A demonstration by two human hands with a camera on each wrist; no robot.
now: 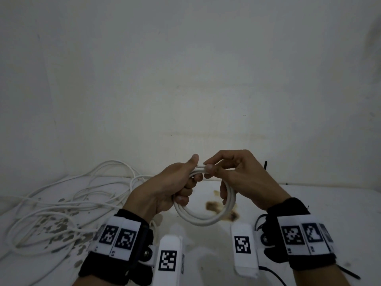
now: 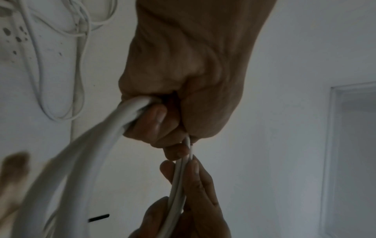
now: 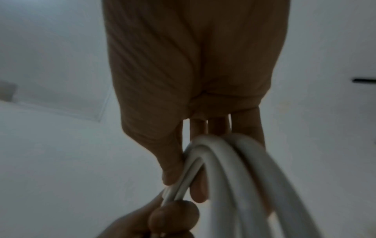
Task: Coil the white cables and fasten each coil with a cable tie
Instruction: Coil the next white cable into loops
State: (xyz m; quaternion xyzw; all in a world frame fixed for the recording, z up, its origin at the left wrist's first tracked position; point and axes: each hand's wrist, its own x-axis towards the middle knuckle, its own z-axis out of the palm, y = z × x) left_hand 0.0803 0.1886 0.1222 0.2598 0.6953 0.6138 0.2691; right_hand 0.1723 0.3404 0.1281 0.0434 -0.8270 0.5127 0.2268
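At centre frame, the left hand (image 1: 171, 188) and right hand (image 1: 239, 176) are both gripping the white coil (image 1: 203, 215) above the stained table (image 1: 309, 203). Loose white cables (image 1: 61, 203) are sprawling lower left; a black cable tie (image 1: 265, 165) is peeking behind the right hand.

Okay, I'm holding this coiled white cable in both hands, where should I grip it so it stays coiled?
Judging from the head view, pinch the coiled white cable at its top, where the left hand and right hand meet. All the turns bunch together there; the lower arc hangs free.
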